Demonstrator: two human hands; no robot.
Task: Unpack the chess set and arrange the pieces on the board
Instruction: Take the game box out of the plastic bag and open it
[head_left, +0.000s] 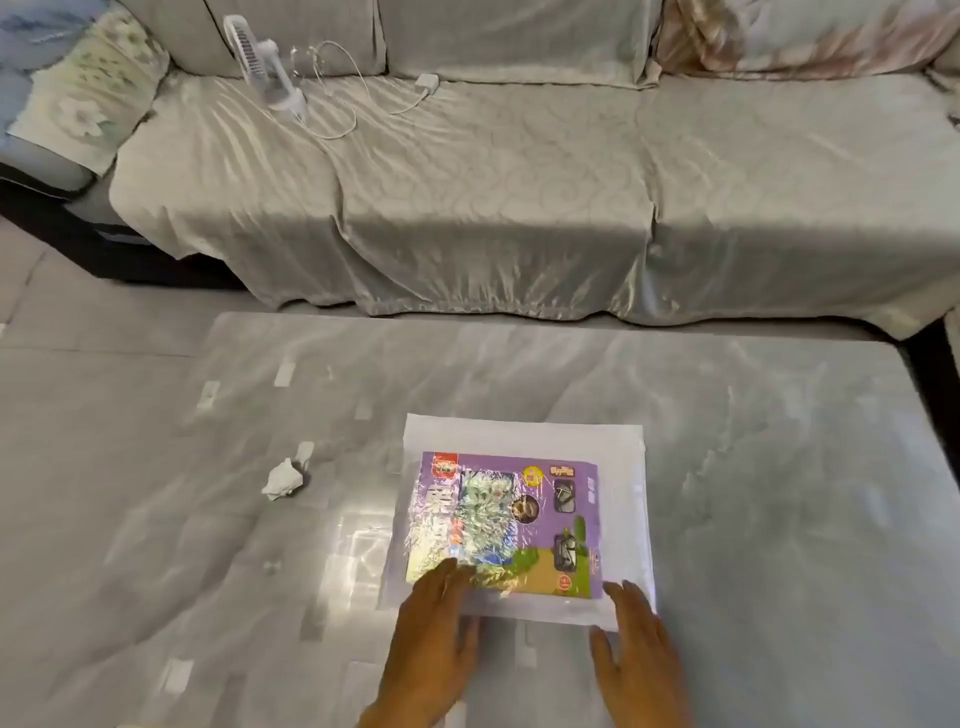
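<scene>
A flat purple box (506, 525), shrink-wrapped in glossy film that throws back the light, is seen lying on a white sheet (626, 499) near the front edge of a grey table (779, 467). The box is rectangular, printed with bright pictures and small windows, and is turned slightly askew to the table's edge. The sheet beneath it is wider, so that a pale border is left showing at the far side and the right.

The left hand (431, 639) is laid flat at the box's near left corner, fingers extended and spread, the tips resting on the film. The right hand (641, 654) is placed at the near right corner, fingers straight and loose, touching the sheet's edge just beside the box. Nothing is gripped by either hand.

The tabletop is covered in clear, wrinkled plastic held down with strips of tape. A crumpled white wad (283, 478) is seen to the left, well apart from the box. Beyond the table, a sofa (467, 208) is draped in pale, sheeny patterned cloth, on which a small white fan (270, 67) and a white cable (343, 88) are lying.
</scene>
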